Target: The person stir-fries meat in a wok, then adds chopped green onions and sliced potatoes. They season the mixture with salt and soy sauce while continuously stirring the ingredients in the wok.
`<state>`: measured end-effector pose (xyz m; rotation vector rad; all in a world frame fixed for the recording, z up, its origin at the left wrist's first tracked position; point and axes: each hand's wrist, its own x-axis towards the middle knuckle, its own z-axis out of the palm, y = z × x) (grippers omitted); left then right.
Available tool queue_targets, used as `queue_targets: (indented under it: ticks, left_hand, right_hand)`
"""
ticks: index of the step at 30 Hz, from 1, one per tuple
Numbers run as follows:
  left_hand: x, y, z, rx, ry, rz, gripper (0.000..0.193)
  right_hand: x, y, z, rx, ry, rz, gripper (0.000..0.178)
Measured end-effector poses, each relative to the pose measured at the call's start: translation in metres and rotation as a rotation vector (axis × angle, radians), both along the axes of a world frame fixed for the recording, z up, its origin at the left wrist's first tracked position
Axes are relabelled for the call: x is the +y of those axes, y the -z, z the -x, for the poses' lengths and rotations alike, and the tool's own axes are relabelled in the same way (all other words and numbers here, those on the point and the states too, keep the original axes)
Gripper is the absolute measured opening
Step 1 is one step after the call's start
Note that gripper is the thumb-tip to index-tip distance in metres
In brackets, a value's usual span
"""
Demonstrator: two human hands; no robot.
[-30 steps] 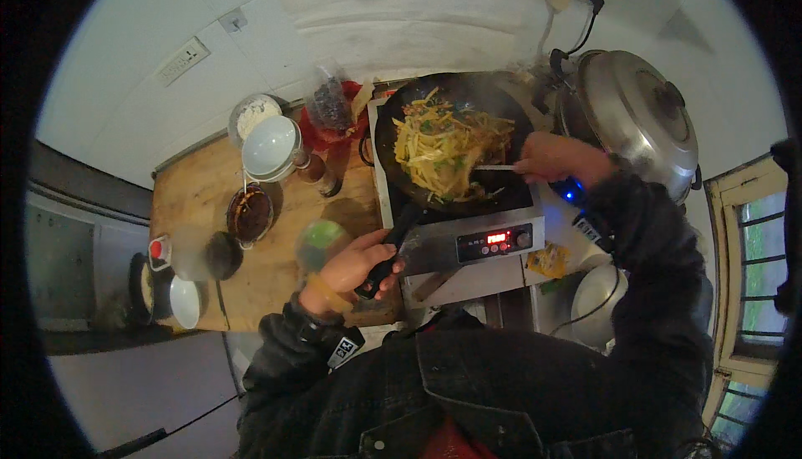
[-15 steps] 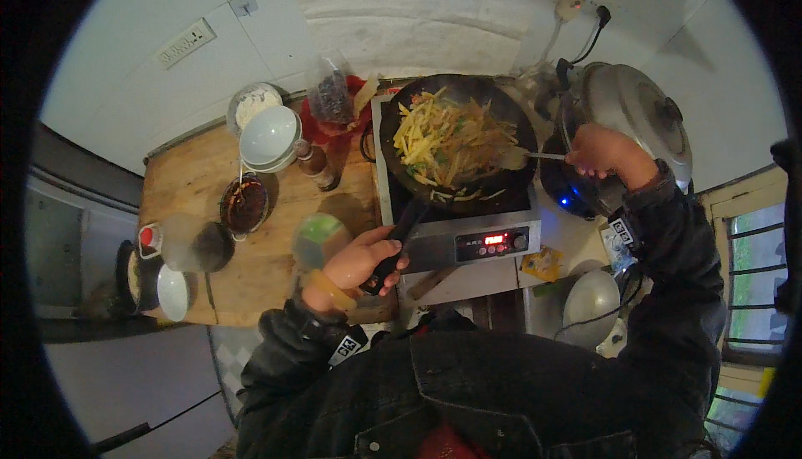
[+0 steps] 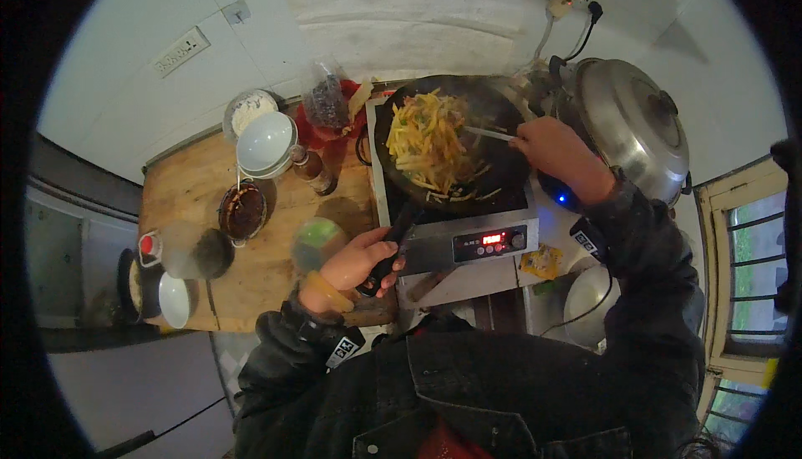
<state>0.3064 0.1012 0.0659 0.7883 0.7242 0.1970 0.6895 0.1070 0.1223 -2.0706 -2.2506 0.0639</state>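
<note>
A dark wok (image 3: 501, 171) sits on the induction cooker (image 3: 418, 246), whose red display is lit. My left hand (image 3: 361, 260) is wrapped round the wok's black handle (image 3: 404, 223). In my right hand (image 3: 555, 150) is the handle of a metal spatula (image 3: 491, 134), reaching into the wok from the right. Its far end is hidden in the food. Yellowish strips of food (image 3: 430, 146), mixed with bits of green and red, are heaped in the wok's left half. The wok's right side shows bare dark metal.
To the left, a wooden counter (image 3: 200, 208) holds stacked white bowls (image 3: 266, 143), a brown bottle (image 3: 312, 170), a dark sauce bowl (image 3: 243, 212) and a large jug with a red cap (image 3: 149, 245). A big lidded metal pot (image 3: 631, 116) stands right of the cooker. Cords hang from the wall socket (image 3: 561, 1).
My right hand has moved left with the spatula, farther over the wok. The food has been pushed left into a taller heap. My left hand keeps its hold on the handle.
</note>
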Motion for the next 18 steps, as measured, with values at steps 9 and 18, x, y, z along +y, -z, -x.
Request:
queue_targets:
  ticks: [9,18]
  left_hand:
    - [0.002,0.007,0.0,-0.033,0.012,-0.004,0.043]
    - [0.001,-0.001,0.002,-0.019,-0.014,-0.003,0.025]
  right_hand:
    - [0.016,0.022,0.026,0.325,0.23,0.562,0.035]
    - [0.0,-0.01,-0.051,-0.19,0.204,0.171,0.029]
